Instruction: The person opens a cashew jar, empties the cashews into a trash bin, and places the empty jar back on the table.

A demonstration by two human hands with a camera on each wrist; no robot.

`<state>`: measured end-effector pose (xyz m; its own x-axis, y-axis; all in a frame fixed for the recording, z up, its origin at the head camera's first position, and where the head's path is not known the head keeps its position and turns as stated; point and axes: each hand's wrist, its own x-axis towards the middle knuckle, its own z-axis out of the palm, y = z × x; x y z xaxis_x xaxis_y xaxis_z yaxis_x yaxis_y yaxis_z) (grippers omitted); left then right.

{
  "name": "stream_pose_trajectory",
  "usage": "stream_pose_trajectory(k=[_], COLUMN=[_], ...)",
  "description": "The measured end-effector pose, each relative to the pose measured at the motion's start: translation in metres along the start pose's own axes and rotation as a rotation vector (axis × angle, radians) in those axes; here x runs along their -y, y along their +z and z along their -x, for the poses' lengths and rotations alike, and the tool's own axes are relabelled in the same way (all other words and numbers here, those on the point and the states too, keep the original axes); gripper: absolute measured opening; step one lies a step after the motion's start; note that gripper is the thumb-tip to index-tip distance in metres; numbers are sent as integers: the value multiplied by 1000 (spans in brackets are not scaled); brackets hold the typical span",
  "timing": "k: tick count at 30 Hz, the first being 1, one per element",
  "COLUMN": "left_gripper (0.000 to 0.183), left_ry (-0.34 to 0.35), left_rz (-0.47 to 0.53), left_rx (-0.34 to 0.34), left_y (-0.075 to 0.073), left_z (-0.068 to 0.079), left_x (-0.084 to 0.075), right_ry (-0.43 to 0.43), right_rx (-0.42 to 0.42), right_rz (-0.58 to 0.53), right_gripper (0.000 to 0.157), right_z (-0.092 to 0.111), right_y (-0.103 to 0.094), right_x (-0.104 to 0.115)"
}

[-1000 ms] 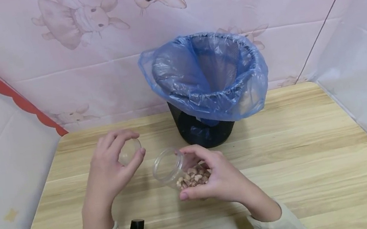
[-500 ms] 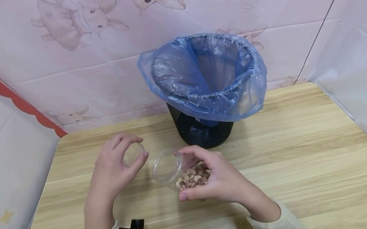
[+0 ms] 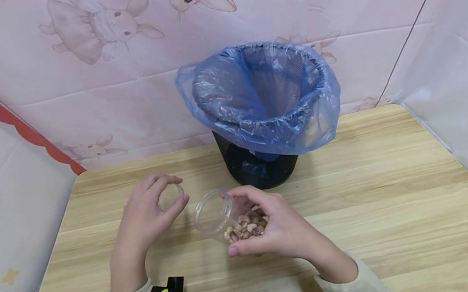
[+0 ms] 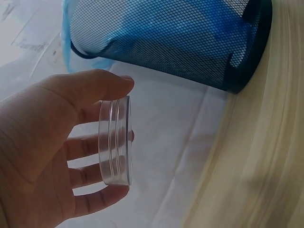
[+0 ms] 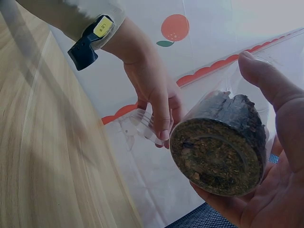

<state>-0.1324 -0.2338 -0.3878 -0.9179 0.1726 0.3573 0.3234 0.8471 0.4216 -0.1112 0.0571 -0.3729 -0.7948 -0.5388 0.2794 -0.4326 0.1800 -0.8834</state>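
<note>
My left hand [image 3: 147,215] holds a clear plastic screw lid [image 4: 115,142] by its rim. In the left wrist view, the thumb lies on one edge of the lid and the fingertips on the opposite edge. To the right, my right hand [image 3: 278,222] grips a clear plastic jar [image 5: 216,159] around its body. The jar is tilted, its uncovered mouth facing left towards the lid, and the two are apart. Brown, dried-looking chunks [image 3: 245,228] fill its lower part; their kind is unclear. The right wrist view shows finer dark bits against the jar's base.
Behind the hands stands a black mesh waste bin [image 3: 260,170] lined with a blue plastic bag [image 3: 227,97]. It rests on a wooden table [image 3: 381,205], near the back edge. Rabbit-printed pink sheeting [image 3: 98,110] hangs behind, with pale sheeting at both sides.
The left hand has shifted slightly right and down with the lid, which now shows more edge-on. The right hand and jar have stayed almost still.
</note>
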Motion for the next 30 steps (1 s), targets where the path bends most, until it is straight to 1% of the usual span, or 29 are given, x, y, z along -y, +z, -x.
stream_pose_trajectory(k=[8, 15, 21, 30], left_gripper=[34, 35, 35, 35], left_ry=[-47, -52, -95, -143], left_rz=[-12, -11, -9, -1], left_rx=[61, 81, 145, 198], left_y=[5, 8, 10, 15], left_z=[0, -1, -1, 0], left_x=[6, 10, 12, 19], right_ry=[-28, -3, 12, 12], right_rx=[4, 7, 2, 1], right_rz=[7, 12, 10, 2], right_gripper=[78, 78, 77, 77], right_z=[-1, -1, 0, 0], right_y=[-1, -1, -1, -1], right_x=[1, 0, 0, -1])
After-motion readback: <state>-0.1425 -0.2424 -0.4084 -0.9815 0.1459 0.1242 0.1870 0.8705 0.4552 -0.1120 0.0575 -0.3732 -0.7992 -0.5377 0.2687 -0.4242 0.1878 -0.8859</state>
